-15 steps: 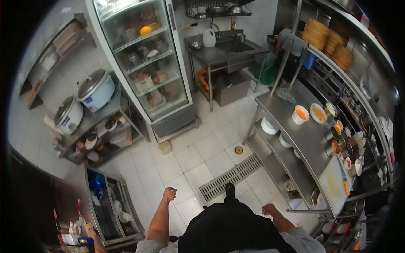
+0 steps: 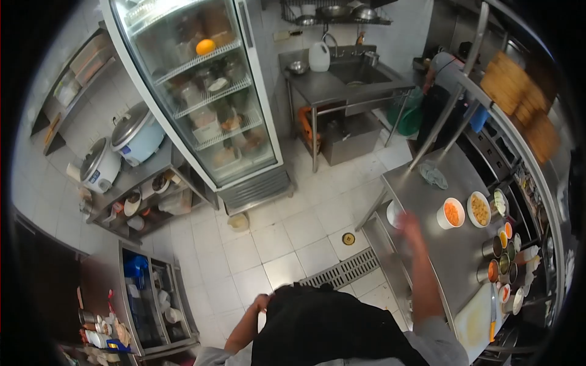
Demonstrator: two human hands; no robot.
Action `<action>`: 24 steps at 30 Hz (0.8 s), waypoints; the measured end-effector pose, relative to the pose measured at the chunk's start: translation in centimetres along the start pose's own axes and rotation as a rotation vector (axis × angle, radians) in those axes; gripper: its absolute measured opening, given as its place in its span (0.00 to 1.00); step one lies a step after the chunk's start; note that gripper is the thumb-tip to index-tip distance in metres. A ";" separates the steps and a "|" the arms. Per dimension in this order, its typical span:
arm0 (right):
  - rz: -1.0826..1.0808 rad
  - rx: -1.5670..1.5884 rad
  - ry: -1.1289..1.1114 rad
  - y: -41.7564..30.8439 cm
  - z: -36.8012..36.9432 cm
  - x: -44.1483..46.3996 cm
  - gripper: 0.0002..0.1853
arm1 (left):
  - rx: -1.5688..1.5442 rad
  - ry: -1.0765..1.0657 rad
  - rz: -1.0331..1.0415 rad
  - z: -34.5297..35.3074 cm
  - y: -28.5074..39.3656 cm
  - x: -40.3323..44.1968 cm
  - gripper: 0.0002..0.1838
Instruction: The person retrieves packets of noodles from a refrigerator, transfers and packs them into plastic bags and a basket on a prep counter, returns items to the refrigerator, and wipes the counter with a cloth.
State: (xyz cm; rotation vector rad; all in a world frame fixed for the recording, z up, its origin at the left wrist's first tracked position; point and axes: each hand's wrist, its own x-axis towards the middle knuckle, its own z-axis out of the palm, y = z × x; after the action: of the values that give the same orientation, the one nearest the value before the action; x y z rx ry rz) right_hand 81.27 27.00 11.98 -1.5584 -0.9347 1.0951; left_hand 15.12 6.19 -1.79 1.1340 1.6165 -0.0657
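My right hand (image 2: 408, 222) reaches forward at the left edge of the steel table (image 2: 436, 253). It is smeared by motion, so its fingers cannot be made out. A white bowl (image 2: 394, 215) on the shelf below shows just beside it. Farther along the tabletop stand a white tub of diced orange food (image 2: 450, 213) and a white bowl of yellowish chunks (image 2: 479, 209). Close against my black apron (image 2: 329, 329) is my left hand (image 2: 262, 302), its fingers partly hidden; nothing can be seen in it.
A knife (image 2: 492, 317) lies on the cutting board (image 2: 476, 332), near several small containers. Ahead are a glass-door fridge (image 2: 213, 122) and a sink (image 2: 363, 76). A floor drain grate (image 2: 345, 268) crosses the tiles. Beyond the table stands a person (image 2: 442, 79) in grey.
My right hand has swung forward and up to the table's edge. My left hand has drawn back to the apron. The view has shifted, and the table sits closer. The other person's forearm at lower left is gone.
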 end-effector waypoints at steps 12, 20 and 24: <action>-0.351 -0.016 -0.429 -32.2 17.6 12.1 0.17 | -0.551 0.550 0.376 -18.9 15.4 16.0 0.22; 0.095 -0.196 -0.926 -15.1 31.6 8.1 0.16 | -0.347 1.275 1.272 -53.5 65.8 9.9 0.21; 0.256 -0.414 -0.852 -11.4 30.4 3.3 0.19 | -0.200 1.836 1.225 -59.8 78.3 7.2 0.26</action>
State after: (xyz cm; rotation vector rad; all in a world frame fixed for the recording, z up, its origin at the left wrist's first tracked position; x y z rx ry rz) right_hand 52.72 41.15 18.84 -1.5624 -1.6333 1.9118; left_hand 25.85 86.75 54.37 1.9219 1.7419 2.4402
